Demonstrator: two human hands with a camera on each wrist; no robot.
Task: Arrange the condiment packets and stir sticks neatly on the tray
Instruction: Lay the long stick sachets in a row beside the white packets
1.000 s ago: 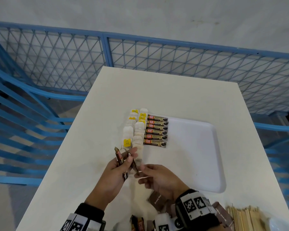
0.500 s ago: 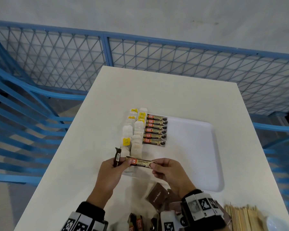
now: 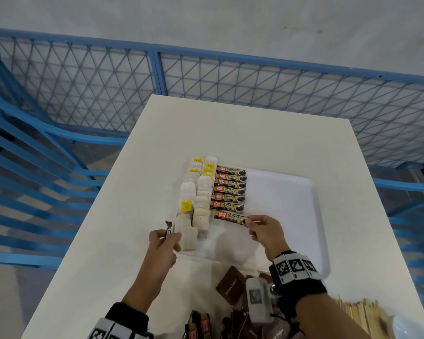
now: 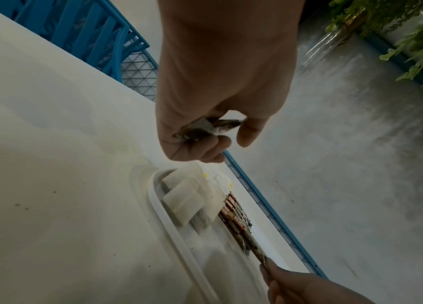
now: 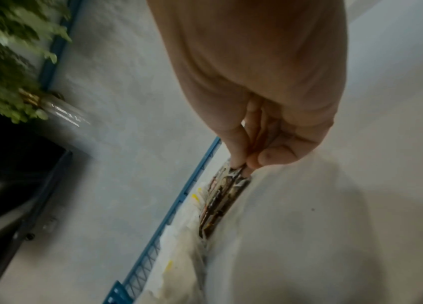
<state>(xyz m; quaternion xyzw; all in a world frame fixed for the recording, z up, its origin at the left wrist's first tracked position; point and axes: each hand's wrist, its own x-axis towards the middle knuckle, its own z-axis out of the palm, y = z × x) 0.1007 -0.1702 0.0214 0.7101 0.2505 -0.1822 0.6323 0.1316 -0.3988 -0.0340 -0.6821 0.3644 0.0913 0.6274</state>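
Seven coffee granule sticks line up on the white tray [image 3: 301, 216], and the nearest coffee stick [image 3: 230, 216] has its right end pinched between thumb and fingers of the right hand [image 3: 264, 232]. Left of it, the left hand [image 3: 164, 243] grips another dark packet [image 3: 168, 230] upright, just beside the tea bags [image 3: 201, 209]. Nearer than both wrists lie brown sugar packets [image 3: 231, 287] and wooden stir sticks [image 3: 360, 314].
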